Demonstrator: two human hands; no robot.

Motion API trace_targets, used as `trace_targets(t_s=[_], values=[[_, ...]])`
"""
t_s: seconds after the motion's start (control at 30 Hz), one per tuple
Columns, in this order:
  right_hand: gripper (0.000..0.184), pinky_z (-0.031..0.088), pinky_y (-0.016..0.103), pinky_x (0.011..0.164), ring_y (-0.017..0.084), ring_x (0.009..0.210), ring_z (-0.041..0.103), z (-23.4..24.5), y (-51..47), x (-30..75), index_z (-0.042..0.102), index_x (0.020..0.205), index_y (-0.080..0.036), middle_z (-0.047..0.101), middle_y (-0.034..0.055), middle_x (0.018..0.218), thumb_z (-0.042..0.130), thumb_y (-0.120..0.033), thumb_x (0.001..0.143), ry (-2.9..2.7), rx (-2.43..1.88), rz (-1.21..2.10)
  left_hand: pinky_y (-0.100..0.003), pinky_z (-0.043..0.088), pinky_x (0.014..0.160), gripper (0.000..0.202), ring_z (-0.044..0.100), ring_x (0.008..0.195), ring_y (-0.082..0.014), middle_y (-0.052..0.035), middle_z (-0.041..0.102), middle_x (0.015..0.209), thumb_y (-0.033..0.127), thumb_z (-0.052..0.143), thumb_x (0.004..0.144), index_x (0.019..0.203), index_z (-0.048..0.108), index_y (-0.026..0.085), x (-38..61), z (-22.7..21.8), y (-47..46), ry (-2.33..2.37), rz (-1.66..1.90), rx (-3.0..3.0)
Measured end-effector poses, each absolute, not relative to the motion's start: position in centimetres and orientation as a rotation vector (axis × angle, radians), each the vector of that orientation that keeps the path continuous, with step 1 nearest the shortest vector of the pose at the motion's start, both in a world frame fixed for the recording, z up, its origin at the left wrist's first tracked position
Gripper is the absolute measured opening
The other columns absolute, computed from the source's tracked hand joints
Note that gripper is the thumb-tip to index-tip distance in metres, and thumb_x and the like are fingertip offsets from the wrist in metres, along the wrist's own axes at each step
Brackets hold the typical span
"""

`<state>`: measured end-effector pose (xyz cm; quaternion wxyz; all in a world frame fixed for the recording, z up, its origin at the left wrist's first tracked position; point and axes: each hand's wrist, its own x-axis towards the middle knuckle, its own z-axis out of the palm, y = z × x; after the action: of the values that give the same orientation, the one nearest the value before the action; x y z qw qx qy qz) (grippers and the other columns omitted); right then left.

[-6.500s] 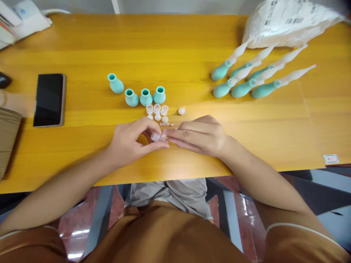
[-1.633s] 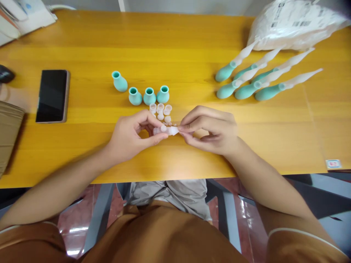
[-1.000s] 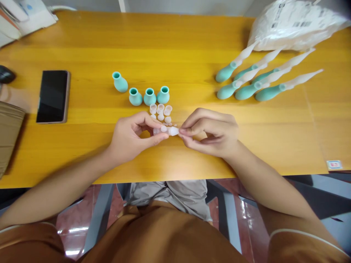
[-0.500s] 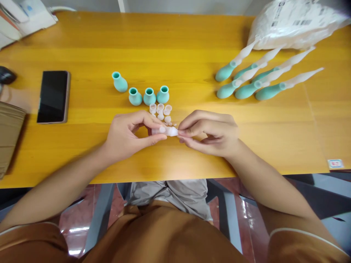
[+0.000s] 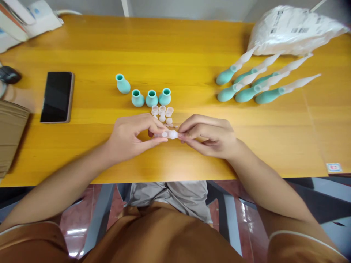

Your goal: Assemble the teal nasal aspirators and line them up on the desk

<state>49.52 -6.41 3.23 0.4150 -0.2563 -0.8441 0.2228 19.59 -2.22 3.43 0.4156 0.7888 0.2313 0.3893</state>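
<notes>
Fingers and thumb of my left hand [image 5: 128,136] are closed around the left part of a short translucent white plastic nozzle [image 5: 171,134]. At the narrower right end, my right hand [image 5: 212,136] pinches the same nozzle between thumb and fingertips. The fingers hide both of its ends. Just beyond the hands lie small clear plastic cups [image 5: 162,109], white round pieces [image 5: 169,121] and a few tiny bits. Several teal rubber bulbs [image 5: 151,98] with open mouths rest behind them, one leaning farther left.
At the right lie several teal bulbs with long white nozzles [image 5: 246,93], beside a white plastic bag [image 5: 290,31]. To the left are a black phone [image 5: 57,96], a cardboard box [image 5: 12,135] and a black mouse [image 5: 9,75]. A small label [image 5: 333,167] sits near the table's right front.
The view has shifted a little, so the table's things appear slightly lower. Both hands keep their hold on the nozzle, with only slight finger movement.
</notes>
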Motion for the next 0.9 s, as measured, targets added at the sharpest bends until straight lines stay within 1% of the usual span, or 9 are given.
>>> trace_targets(t_s=[0.1, 0.2, 0.27, 0.33, 0.43, 0.57, 0.63, 0.73, 0.9], values=[[0.017, 0.074, 0.027, 0.089, 0.017, 0.101, 0.089, 3.1, -6.4, 49.6, 0.077, 0.109, -0.023, 0.088, 0.0077, 0.114, 0.081, -0.008, 0.115, -2.128, -0.639, 0.565, -0.045, 0.075, 0.090, 0.015, 0.091, 0.095, -0.0226, 0.0020, 0.096, 0.114, 0.027, 0.099, 0.105, 0.103, 0.085, 0.033, 19.5, 3.5, -2.1, 0.541, 0.980, 2.018], [0.015, 0.075, 0.027, 0.088, 0.018, 0.101, 0.089, 3.0, -6.4, 49.4, 0.078, 0.112, -0.023, 0.088, 0.0080, 0.114, 0.081, -0.008, 0.114, -2.133, -0.628, 0.534, -0.043, 0.074, 0.093, 0.015, 0.092, 0.098, -0.0217, 0.0023, 0.096, 0.114, 0.031, 0.096, 0.108, 0.101, 0.083, 0.030, 19.6, 3.5, -2.4, 0.605, 0.917, 2.000], [0.017, 0.076, 0.029, 0.087, 0.018, 0.098, 0.089, 3.0, -6.3, 49.1, 0.080, 0.121, -0.024, 0.090, 0.0072, 0.115, 0.082, -0.009, 0.113, -2.112, -0.621, 0.493, -0.042, 0.074, 0.091, 0.017, 0.092, 0.098, -0.0215, 0.0011, 0.095, 0.114, 0.035, 0.097, 0.107, 0.102, 0.082, 0.029, 19.8, 3.2, -2.8, 0.646, 0.941, 1.951], [0.025, 0.077, 0.031, 0.085, 0.019, 0.093, 0.088, 2.9, -6.3, 48.8, 0.081, 0.134, -0.026, 0.092, 0.0065, 0.118, 0.084, -0.012, 0.113, -2.086, -0.625, 0.445, -0.041, 0.074, 0.089, 0.021, 0.092, 0.098, -0.0215, 0.0001, 0.095, 0.114, 0.036, 0.101, 0.104, 0.104, 0.082, 0.029, 19.9, 2.9, -3.1, 0.635, 1.029, 1.882], [0.033, 0.079, 0.033, 0.087, 0.020, 0.096, 0.091, 2.8, -6.2, 48.5, 0.082, 0.142, -0.025, 0.094, 0.0080, 0.120, 0.090, -0.015, 0.111, -2.073, -0.630, 0.402, -0.045, 0.075, 0.098, 0.022, 0.092, 0.103, -0.0229, 0.0006, 0.095, 0.116, 0.039, 0.101, 0.105, 0.108, 0.082, 0.029, 20.0, 2.6, -3.3, 0.650, 1.022, 1.838], [0.029, 0.080, 0.034, 0.096, 0.023, 0.110, 0.094, 2.8, -6.2, 48.7, 0.085, 0.138, -0.023, 0.094, 0.0108, 0.123, 0.091, -0.012, 0.110, -2.076, -0.615, 0.415, -0.040, 0.075, 0.102, 0.027, 0.091, 0.107, -0.0216, 0.0014, 0.094, 0.115, 0.048, 0.097, 0.109, 0.108, 0.082, 0.025, 20.0, 2.5, -3.1, 0.709, 0.943, 1.806], [0.026, 0.080, 0.033, 0.098, 0.023, 0.112, 0.094, 2.7, -6.2, 48.9, 0.087, 0.135, -0.022, 0.094, 0.0108, 0.123, 0.090, -0.013, 0.111, -2.081, -0.622, 0.440, -0.038, 0.076, 0.098, 0.026, 0.092, 0.103, -0.0204, 0.0004, 0.093, 0.112, 0.043, 0.101, 0.106, 0.107, 0.082, 0.025, 20.1, 2.1, -3.0, 0.658, 0.985, 1.793], [0.020, 0.080, 0.032, 0.099, 0.023, 0.113, 0.094, 2.4, -6.2, 49.0, 0.087, 0.130, -0.021, 0.093, 0.0107, 0.121, 0.090, -0.014, 0.111, -2.084, -0.628, 0.460, -0.038, 0.077, 0.091, 0.024, 0.092, 0.098, -0.0214, -0.0023, 0.094, 0.110, 0.033, 0.105, 0.101, 0.106, 0.083, 0.026, 20.3, 1.5, -2.7, 0.568, 1.071, 1.817], [0.015, 0.079, 0.032, 0.099, 0.023, 0.114, 0.094, 2.2, -6.0, 48.9, 0.086, 0.128, -0.020, 0.092, 0.0123, 0.121, 0.087, -0.015, 0.114, -2.112, -0.601, 0.471, -0.038, 0.074, 0.083, 0.021, 0.092, 0.093, -0.0213, -0.0039, 0.095, 0.111, 0.026, 0.102, 0.104, 0.106, 0.080, 0.027, 20.2, 1.8, -2.8, 0.552, 1.084, 1.975]])
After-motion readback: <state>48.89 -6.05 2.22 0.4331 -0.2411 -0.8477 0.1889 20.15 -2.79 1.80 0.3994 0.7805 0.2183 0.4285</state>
